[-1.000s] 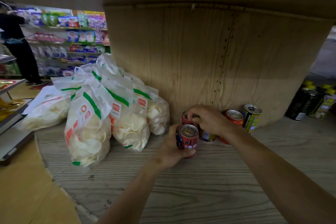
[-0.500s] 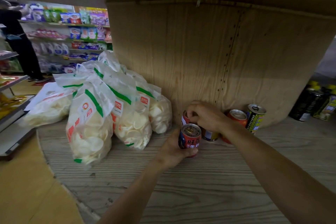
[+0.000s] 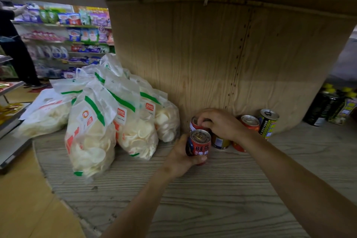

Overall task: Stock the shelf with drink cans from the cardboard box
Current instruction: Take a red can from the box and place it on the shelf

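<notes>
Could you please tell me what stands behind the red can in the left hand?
Another red can, its top gripped by the right hand; its lower part is hidden by the front can.

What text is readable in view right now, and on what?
"旺" above "牛": front red can in the left hand; other characters cut off.
Label mostly hidden: rear red can gripped by the right hand.
Blurred: snack bag tags.
Too small: yellow-black can.
Unreadable: far shelf packages.

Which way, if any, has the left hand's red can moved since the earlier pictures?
No: the red can in the left hand keeps its spacing from the yellow-green can at the back.
</notes>
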{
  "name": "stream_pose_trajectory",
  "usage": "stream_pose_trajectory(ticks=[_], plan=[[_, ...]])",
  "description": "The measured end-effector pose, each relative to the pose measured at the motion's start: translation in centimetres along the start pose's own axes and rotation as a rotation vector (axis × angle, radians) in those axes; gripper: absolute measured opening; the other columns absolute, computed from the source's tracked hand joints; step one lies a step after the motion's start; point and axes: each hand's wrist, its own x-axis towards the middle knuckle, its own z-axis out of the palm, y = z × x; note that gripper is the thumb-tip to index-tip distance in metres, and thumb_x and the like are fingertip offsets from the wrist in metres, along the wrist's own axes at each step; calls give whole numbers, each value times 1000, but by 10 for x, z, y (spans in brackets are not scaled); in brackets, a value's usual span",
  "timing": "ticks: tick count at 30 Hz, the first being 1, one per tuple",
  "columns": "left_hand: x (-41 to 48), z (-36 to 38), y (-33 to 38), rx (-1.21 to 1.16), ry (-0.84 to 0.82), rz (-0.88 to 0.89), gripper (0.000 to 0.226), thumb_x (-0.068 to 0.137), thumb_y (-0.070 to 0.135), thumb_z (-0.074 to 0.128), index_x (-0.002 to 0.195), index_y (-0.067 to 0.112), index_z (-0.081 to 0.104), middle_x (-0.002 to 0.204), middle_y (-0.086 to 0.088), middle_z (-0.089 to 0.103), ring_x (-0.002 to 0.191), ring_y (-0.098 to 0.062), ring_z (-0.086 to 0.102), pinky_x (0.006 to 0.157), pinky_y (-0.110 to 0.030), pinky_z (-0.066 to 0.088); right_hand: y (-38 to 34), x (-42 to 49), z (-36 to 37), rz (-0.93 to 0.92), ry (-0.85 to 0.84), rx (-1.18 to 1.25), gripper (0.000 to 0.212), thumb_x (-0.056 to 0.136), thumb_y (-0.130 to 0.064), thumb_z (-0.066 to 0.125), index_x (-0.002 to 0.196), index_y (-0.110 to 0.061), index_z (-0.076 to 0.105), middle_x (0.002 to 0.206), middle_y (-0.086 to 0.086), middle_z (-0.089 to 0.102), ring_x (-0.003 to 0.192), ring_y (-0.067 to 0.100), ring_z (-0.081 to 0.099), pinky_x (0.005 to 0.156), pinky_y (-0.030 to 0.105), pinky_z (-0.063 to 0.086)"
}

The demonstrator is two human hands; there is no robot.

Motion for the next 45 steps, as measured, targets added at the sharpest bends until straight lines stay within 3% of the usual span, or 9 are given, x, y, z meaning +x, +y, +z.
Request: stream_pose_trajectory(ticks=[3, 9, 12, 15, 18, 22, 30, 37, 45], plan=[[-1, 0, -1, 43, 37, 5, 82, 59, 53, 88, 132, 40, 52, 134, 5, 57, 124, -8, 56, 108, -35, 48, 2, -14, -1, 12, 46, 30, 20, 95, -4, 60, 101, -19, 71, 118, -7, 62, 112, 7, 55, 100, 25, 45], [0, 3, -6, -48, 68, -2, 72, 75, 12, 89, 131, 31, 47, 124, 9, 64, 109, 7, 61, 92, -15, 51, -8, -48, 12, 113, 132, 53, 31, 92, -5, 63, 115, -25, 67, 109, -11, 57, 97, 6, 59, 89, 26, 49], [0, 4, -6, -46, 71, 6, 66, 78, 8, 85, 126, 33, 46, 114, 17, 64, 96, 17, 62, 82, -9, 50, -8, -61, 32, 231, 105, 131, 56, 91, -10, 61, 143, -29, 48, 126, -5, 65, 113, 12, 64, 100, 35, 52], [1, 4, -7, -29, 73, 14, 63, 79, 11, 85, 124, 34, 48, 115, 15, 65, 103, 6, 64, 84, -10, 50, -11, -72, 49, 352, 64, 186, 69, 94, -21, 64, 154, -29, 32, 137, -1, 62, 124, 16, 60, 108, 41, 48], [2, 3, -6, -21, 49, 15, 67, 78, 20, 87, 131, 32, 47, 125, 8, 65, 116, -4, 63, 94, -16, 50, -17, -77, 63, 391, 58, 231, 60, 93, -28, 68, 147, -29, 41, 135, -5, 62, 123, 14, 60, 107, 40, 48], [0, 0, -2, 53, 9, 26, 62, 85, 19, 80, 134, 30, 43, 124, 11, 62, 110, 10, 56, 85, -2, 44, -20, -77, 73, 449, 94, 248, 53, 90, -34, 70, 139, -30, 49, 135, -4, 61, 127, 17, 56, 109, 42, 46], [-9, 1, 9, 122, 9, 78, 70, 91, 15, 74, 151, 16, 39, 132, 6, 57, 125, -8, 53, 86, 5, 34, -27, -78, 72, 466, 110, 247, 49, 91, -30, 70, 137, -24, 52, 131, -1, 64, 122, 18, 60, 106, 37, 47], [-13, 1, 16, 170, -22, 69, 89, 94, 28, 71, 162, 21, 14, 147, 10, 46, 135, -2, 40, 91, 8, 28, -34, -80, 70, 499, 117, 246, 47, 93, -32, 69, 136, -25, 52, 132, -2, 63, 124, 18, 58, 106, 38, 47], [-19, -1, 19, 210, -7, -46, 116, 84, 39, 80, 162, 21, -5, 160, -2, 37, 144, -16, 40, 118, -31, 32, -44, -89, 64, 498, 131, 303, 45, 94, -26, 68, 137, -22, 53, 133, -4, 65, 126, 14, 59, 108, 34, 45]])
